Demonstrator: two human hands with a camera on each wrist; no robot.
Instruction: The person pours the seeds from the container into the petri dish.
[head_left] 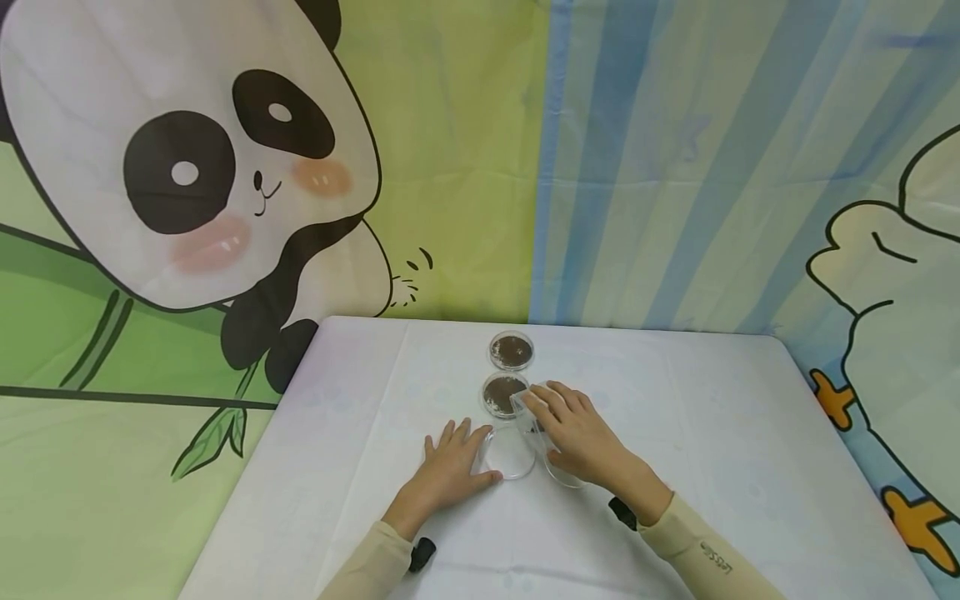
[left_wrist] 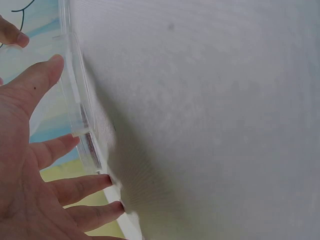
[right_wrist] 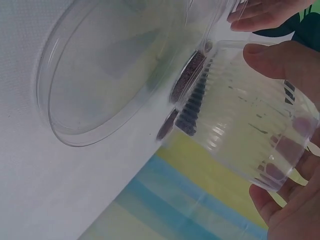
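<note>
My right hand (head_left: 585, 435) grips a clear plastic box (right_wrist: 235, 115) with ridged sides, thumb on one side and fingers on the other. The box is tilted above the table, and dark bands show along its far end. Below it lies a clear round dish (right_wrist: 110, 75), partly covered by this hand in the head view. With fingers spread and nearly straight, my left hand (head_left: 448, 473) touches the rim of another clear petri dish (head_left: 510, 454), thumb at the near side and index finger at the far side. Nothing can be made out in that dish.
Two petri dishes filled with dark brown, soil-like material stand in line behind: a nearer one (head_left: 501, 393) and a farther one (head_left: 512, 352). A white cloth covers the table (head_left: 720, 417). Behind hangs a curtain (head_left: 450, 167) with a cartoon panda.
</note>
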